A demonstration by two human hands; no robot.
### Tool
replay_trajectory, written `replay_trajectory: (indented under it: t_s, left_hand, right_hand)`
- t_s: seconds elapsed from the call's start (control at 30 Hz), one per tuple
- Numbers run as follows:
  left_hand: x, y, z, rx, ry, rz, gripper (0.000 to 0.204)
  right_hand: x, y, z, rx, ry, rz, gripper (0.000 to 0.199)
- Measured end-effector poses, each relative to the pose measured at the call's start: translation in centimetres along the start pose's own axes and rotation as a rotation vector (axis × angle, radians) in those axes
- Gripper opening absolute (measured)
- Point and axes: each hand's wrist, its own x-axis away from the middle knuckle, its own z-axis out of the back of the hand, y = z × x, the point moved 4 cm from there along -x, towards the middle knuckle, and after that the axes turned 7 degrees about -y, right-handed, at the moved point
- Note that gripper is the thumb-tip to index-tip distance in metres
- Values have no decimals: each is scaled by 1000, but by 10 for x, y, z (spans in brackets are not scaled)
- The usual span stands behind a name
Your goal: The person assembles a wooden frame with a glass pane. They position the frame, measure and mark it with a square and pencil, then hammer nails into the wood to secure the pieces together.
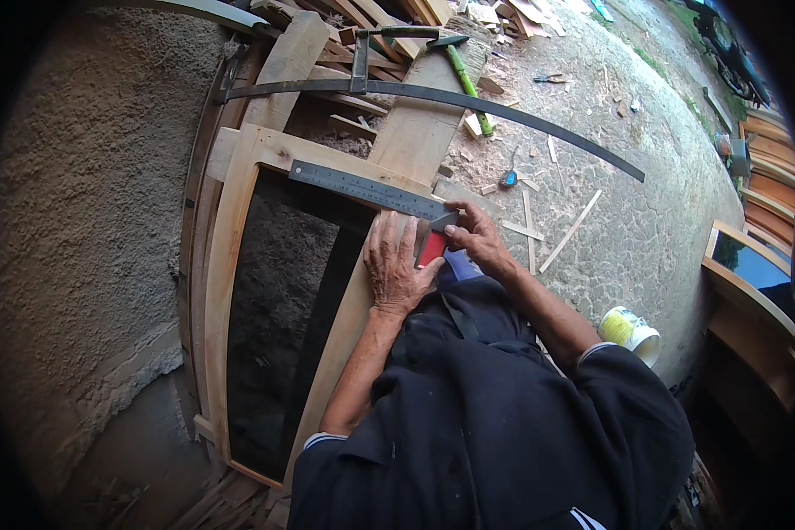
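One hand, the left (pixel 393 265), lies flat and well opened over the corner of the wooden frame (pixel 217 318), its thumb reaching the red stock of the try square (pixel 362 188)! And the right hand (pixel 475 237) comes in with bent fingers, thumb and forefinger right at the square's corner; whether they truly grip it, I cannot tell. That long steel blade lies along the frame's far rail, above the dark panel (pixel 278 256). Beyond it, a bar clamp (pixel 503 109) sweeps across, a green-handled hammer (pixel 461 78) just beside, a blue tape measure (pixel 508 179) on the ground (pixel 592 230).
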Motion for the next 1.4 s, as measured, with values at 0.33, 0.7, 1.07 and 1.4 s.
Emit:
replay_trajectory:
  t_s: [0.33, 0.7, 1.07, 1.4]
  left_hand:
    - [-33, -12, -9, -55, -102, -102, 92]
    - [-41, -9, -11, -96, -73, -95, 83]
    - [-41, -7, -8, -56, -76, -106, 79]
    - [-41, -6, -10, -77, -91, -117, 84]
  right_hand:
    - [-27, -9, -3, -109, -67, 85, 57]
    - [-40, -23, 9, 130, -63, 73, 41]
    - [-45, -40, 12, 195, -103, 10, 38]
    - [-57, -33, 16, 360, -114, 99, 41]
